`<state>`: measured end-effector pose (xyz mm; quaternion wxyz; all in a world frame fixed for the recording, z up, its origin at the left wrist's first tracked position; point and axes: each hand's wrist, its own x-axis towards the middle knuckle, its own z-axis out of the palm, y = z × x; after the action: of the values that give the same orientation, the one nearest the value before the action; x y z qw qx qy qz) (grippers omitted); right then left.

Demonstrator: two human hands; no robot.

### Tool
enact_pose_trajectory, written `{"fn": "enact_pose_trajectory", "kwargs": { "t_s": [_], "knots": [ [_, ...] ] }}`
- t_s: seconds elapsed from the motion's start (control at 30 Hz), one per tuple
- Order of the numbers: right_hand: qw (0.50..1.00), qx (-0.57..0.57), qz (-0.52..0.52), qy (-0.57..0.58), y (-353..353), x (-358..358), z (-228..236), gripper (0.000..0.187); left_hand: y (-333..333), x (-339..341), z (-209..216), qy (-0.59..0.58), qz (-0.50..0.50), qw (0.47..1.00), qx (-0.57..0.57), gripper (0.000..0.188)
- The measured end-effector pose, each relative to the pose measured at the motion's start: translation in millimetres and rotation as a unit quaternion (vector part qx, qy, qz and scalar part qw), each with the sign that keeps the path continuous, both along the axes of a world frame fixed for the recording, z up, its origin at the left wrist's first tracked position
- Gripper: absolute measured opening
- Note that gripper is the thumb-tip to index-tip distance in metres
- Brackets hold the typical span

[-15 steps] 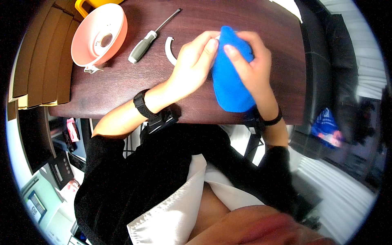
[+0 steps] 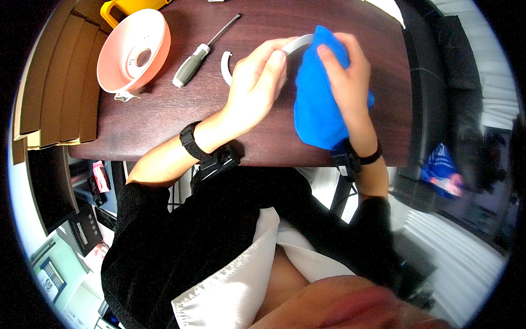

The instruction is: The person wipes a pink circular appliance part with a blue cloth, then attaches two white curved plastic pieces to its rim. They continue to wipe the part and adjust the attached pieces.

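My left hand pinches one end of a curved pale grey strip between thumb and fingers. The strip's other end runs into a bright blue cloth. Gripped in my right hand, the cloth is folded over that end and hangs down toward the table's front edge. What lies inside the fold is hidden. Just left of my left hand, a white curved piece rests on the table, partly covered by the hand. Farther left lies a screwdriver with a grey-green handle.
A pink bowl-shaped part with a round centre and a small white clip stands at the left. Behind it is a yellow object. Brown cardboard boxes line the left edge of the dark wooden table.
My right hand and the blue cloth have moved right, away from my left hand. A stretch of the grey strip now shows between the hands.
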<state>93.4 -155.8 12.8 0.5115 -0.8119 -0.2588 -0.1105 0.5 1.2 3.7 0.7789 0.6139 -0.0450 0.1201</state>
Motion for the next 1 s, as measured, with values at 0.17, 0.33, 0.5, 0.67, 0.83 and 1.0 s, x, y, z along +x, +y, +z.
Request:
{"fn": "enact_pose_trajectory", "kwargs": {
  "t_s": [0.17,0.33,0.5,0.67,0.83,1.0],
  "knots": [
    [0.999,-0.003,0.037,-0.024,5.7,-7.0,2.3,0.025,-2.2,1.5,1.1,-0.017,0.02,0.999,0.041,0.035],
    [0.992,0.014,0.108,-0.055,9.1,-16.6,4.0,0.027,3.2,4.4,-1.3,-0.004,0.026,0.996,0.08,0.035],
    [0.985,-0.007,0.151,-0.083,7.0,-19.6,9.5,0.026,1.6,4.8,0.3,-0.029,0.048,0.99,0.127,0.035],
    [0.997,0.022,0.053,-0.048,4.8,-18.3,7.1,0.025,3.1,6.4,-0.1,-0.051,0.055,0.982,0.175,0.035],
    [0.997,0.028,0.041,-0.055,4.3,-13.5,3.3,0.027,6.8,6.3,2.9,-0.055,0.064,0.964,0.251,0.037],
    [0.987,0.015,0.103,-0.126,14.2,-21.5,6.1,0.027,0.3,6.0,-1.7,-0.071,0.022,0.996,0.053,0.047]
  ]
}}
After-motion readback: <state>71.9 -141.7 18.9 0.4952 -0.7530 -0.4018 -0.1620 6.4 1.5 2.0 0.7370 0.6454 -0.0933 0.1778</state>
